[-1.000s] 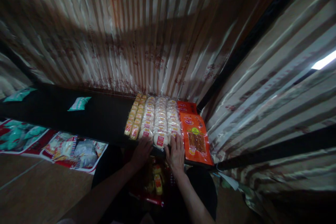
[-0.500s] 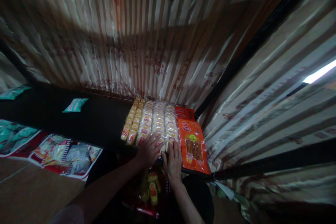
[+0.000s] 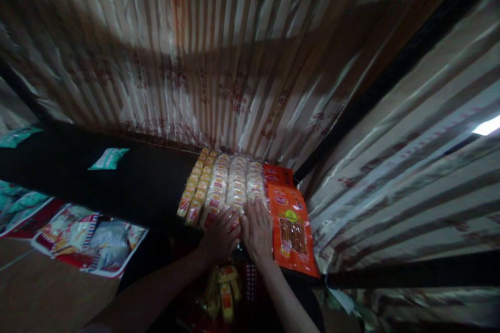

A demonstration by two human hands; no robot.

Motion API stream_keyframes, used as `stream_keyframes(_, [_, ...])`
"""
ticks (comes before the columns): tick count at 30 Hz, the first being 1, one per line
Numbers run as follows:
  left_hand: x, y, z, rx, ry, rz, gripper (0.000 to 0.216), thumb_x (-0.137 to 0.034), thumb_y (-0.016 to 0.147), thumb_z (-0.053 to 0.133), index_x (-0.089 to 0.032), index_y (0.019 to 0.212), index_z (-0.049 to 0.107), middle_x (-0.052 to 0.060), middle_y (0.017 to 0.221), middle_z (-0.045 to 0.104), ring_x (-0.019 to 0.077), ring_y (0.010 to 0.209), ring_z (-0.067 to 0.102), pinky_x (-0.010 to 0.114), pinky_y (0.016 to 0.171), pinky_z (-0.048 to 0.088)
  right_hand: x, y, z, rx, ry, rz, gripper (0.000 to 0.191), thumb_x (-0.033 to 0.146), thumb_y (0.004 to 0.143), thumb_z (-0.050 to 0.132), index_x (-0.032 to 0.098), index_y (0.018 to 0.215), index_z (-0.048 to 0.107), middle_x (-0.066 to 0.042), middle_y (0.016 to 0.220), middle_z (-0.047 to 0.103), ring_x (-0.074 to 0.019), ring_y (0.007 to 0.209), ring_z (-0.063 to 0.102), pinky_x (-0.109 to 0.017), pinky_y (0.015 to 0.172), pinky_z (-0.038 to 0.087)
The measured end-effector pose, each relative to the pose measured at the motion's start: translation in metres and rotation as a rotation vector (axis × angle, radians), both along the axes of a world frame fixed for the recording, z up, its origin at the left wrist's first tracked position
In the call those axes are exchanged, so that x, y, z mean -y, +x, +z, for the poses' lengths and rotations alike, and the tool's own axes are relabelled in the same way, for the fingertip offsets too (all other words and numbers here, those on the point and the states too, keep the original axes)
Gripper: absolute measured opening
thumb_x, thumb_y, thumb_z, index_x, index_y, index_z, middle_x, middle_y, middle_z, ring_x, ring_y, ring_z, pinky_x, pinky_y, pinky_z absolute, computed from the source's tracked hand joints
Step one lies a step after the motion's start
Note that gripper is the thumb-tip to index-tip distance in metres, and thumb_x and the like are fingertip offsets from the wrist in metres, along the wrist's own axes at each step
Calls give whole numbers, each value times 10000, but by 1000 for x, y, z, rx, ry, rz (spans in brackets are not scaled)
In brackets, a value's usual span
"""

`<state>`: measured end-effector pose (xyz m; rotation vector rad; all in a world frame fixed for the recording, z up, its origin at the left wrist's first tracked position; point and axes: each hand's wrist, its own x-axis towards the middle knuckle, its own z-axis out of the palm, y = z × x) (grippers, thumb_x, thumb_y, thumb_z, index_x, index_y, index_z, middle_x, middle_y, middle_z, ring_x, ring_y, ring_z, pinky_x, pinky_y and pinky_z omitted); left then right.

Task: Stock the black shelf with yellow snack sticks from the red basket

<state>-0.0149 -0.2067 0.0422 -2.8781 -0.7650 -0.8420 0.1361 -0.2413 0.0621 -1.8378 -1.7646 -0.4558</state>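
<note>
Rows of white clear-wrapped snack packs (image 3: 236, 182) lie on the black shelf, running back toward the curtain. My left hand (image 3: 219, 237) rests with fingers spread on the near ends of the left and middle white rows. Beside it my right hand (image 3: 258, 231) lies flat, fingers stretched, over the near end of the rightmost white row. Both hands cover part of the packs and hold nothing that I can see. To the left are two rows of yellow-wrapped snack packs (image 3: 198, 187). An orange snack bag (image 3: 291, 223) lies just right of my right hand.
Yellow packs (image 3: 226, 291) sit in a dark red container below my hands. Teal packets (image 3: 109, 158) lie on the shelf (image 3: 144, 192) to the left. Below are red-and-white trays (image 3: 113, 273) of bagged snacks. Pleated curtains (image 3: 234, 62) hang behind and right, with a dark post (image 3: 375, 83) at the corner.
My right hand has slid slightly forward and up over the rightmost white row. My left hand has shifted a little nearer to me on the packs. The view has tilted slightly.
</note>
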Motion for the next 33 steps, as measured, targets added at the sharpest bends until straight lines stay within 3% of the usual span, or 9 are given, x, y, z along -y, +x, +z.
stream_keyframes(4, [1,0,-1,30,4,15,351,-349,862,480,-174,1159,547,120,1349,477,261,1362,276,464,1109,248,-49,-3,23,30,-222,23,477,319,938,295,81,1321,452,-168,1425,395,-256,1365,263,-438,1096,216])
stream_keyframes(11, [1,-4,8,7,45,0,463,-327,874,456,-173,1310,428,118,1395,432,257,1367,266,451,1107,258,-107,-5,34,8,-443,4,533,342,931,288,47,1365,382,-162,1457,340,-236,1378,231,-395,1119,124])
stream_keyframes(27, [1,-4,4,-15,25,-4,472,-305,882,442,-164,1331,408,121,1444,366,275,1381,226,473,1114,258,-115,-3,28,33,-426,45,517,334,930,272,32,1308,457,-177,1371,463,-232,1312,371,-397,1113,179])
stream_keyframes(33, [1,-2,3,-13,59,9,505,-316,879,449,-182,1360,373,101,1461,346,273,1381,229,462,1102,285,-125,-4,35,35,-380,25,556,376,934,280,25,1345,410,-186,1440,358,-255,1368,262,-394,1119,167])
